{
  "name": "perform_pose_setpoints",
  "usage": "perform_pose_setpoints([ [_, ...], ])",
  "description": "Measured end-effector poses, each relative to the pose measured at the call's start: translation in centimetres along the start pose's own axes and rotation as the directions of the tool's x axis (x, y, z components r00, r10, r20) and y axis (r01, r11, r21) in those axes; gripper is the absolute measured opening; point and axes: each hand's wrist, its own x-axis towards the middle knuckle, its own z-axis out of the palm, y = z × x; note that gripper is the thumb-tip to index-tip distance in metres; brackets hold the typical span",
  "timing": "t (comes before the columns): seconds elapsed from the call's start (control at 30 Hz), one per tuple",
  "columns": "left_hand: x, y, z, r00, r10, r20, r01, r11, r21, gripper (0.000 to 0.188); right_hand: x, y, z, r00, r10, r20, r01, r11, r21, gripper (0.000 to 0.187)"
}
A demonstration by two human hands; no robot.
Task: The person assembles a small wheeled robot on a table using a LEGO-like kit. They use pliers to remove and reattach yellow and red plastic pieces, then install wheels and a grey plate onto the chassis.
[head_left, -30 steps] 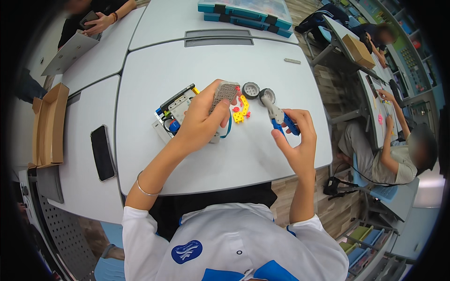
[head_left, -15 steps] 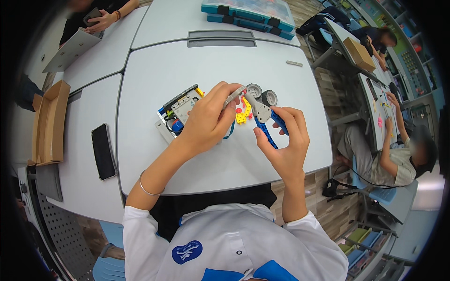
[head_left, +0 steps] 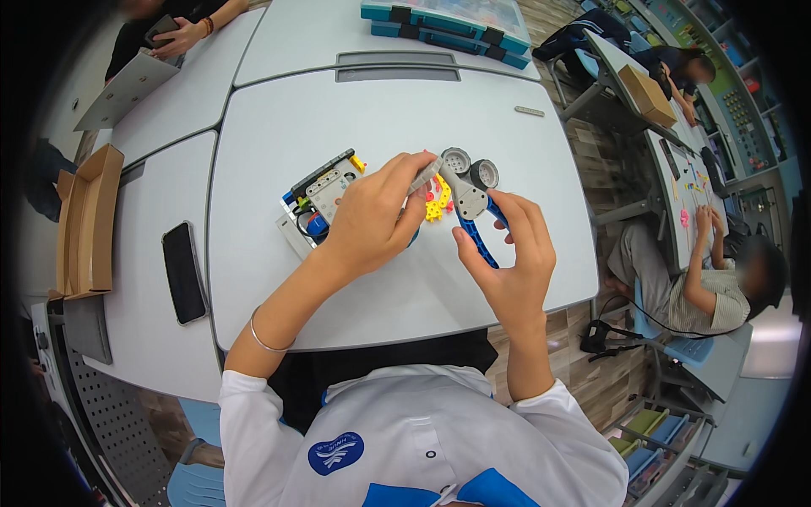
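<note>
My left hand (head_left: 367, 220) pinches a light grey flat building piece (head_left: 426, 176) between thumb and fingers. Against that piece are the grey jaws of blue-handled pliers (head_left: 470, 203); what exactly the jaws grip is hidden by my fingers. My right hand (head_left: 519, 270) holds the pliers, fingers around the upper handle and thumb beside the lower one, with the handles spread. Under the tool lie yellow and pink-red building pieces (head_left: 436, 209). Just beyond them stand two dark wheels with grey hubs (head_left: 484, 174). Left of my left hand rests a grey-white built assembly (head_left: 334, 193), partly covered by it.
On the left are a black phone (head_left: 184, 272) and an open cardboard box (head_left: 91, 224). Teal cases (head_left: 448, 35) sit at the far edge, and a small grey beam (head_left: 530, 111) lies at the far right. Other people work at the right-hand tables; another holds a phone at far left.
Both hands keep nearly the same place, with the pliers and grey piece shifted only slightly. At the right-hand table, a person's hands have come together.
</note>
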Motion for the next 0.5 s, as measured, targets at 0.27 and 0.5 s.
perform_pose_setpoints([
  [0.27, -0.08, -0.46, 0.22, 0.999, 0.036, -0.028, -0.035, 0.999, 0.017, 0.031, -0.58, 0.53, 0.21, 0.998, 0.012, 0.055, -0.014, 1.000, 0.025, 0.049],
  [0.5, 0.31, 0.02, -0.50, 0.999, 0.039, -0.017, -0.037, 0.997, 0.064, 0.027, -0.63, 0.51, 0.30, 0.997, 0.029, 0.065, -0.034, 0.997, 0.071, 0.050],
])
